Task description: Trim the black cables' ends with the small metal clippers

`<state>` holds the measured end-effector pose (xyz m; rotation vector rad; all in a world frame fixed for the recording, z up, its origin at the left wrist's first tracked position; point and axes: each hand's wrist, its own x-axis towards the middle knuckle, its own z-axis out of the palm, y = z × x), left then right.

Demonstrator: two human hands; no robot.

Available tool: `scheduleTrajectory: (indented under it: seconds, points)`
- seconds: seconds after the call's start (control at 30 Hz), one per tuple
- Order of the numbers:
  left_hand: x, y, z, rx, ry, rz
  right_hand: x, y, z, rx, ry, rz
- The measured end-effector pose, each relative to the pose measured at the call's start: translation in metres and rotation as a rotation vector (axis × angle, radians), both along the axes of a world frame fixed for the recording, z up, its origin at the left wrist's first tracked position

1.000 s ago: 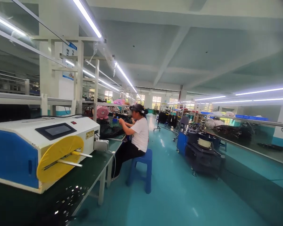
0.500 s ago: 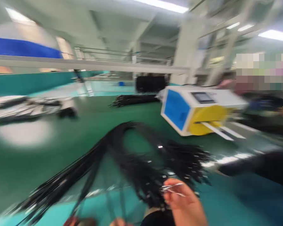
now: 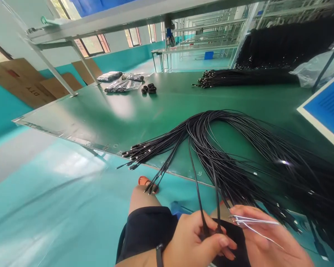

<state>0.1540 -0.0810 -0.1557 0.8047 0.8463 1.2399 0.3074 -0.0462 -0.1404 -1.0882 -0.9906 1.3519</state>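
Observation:
My left hand (image 3: 199,237) is closed around two black cables (image 3: 196,181) near their ends, low over my lap; a black band circles that wrist. The gripped cable ends are partly hidden by the fingers. Just to the right, my right hand (image 3: 269,237) pinches thin silvery strips (image 3: 257,221) that spread apart in a V; their exact kind is unclear. Beyond both hands, a large bundle of black cables (image 3: 211,126) lies curved across the green table (image 3: 167,107). Its connector ends hang past the near edge on the left and right.
More black cables (image 3: 247,77) lie at the back right beside clear plastic (image 3: 308,70). Bagged items (image 3: 122,86) and small black coils (image 3: 149,89) sit at the back left. A blue-and-white machine (image 3: 328,107) stands at right. A shelf beam (image 3: 114,22) crosses above.
My view has turned left and downward. My left hand has risen fully into sight, holding two cables. The silvery strips are still in my right hand, now close beside the left.

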Motion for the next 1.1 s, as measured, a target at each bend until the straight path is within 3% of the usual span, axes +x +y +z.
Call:
scheduleTrajectory:
  seconds: [0.17, 0.4, 0.63, 0.83, 1.0, 1.1]
  points:
    - [-0.008, 0.005, 0.008, -0.011, 0.073, 0.053, -0.006, -0.002, 0.001, -0.071, 0.08, 0.144]
    - [-0.017, 0.013, 0.019, -0.139, 0.082, 0.153, -0.027, 0.001, 0.007, -0.057, 0.269, 0.182]
    - [-0.018, 0.011, 0.018, -0.099, 0.109, 0.173, -0.033, 0.001, 0.019, -0.123, 0.199, 0.122]
    - [-0.02, 0.012, 0.022, -0.086, 0.175, 0.154, -0.038, 0.008, 0.031, -0.18, 0.17, 0.185]
    - [-0.021, 0.012, 0.024, -0.118, 0.186, 0.135, -0.037, 0.004, 0.026, -0.168, 0.139, 0.166]
    - [-0.019, 0.012, 0.022, -0.175, 0.18, 0.212, -0.037, 0.003, 0.021, -0.165, 0.125, 0.147]
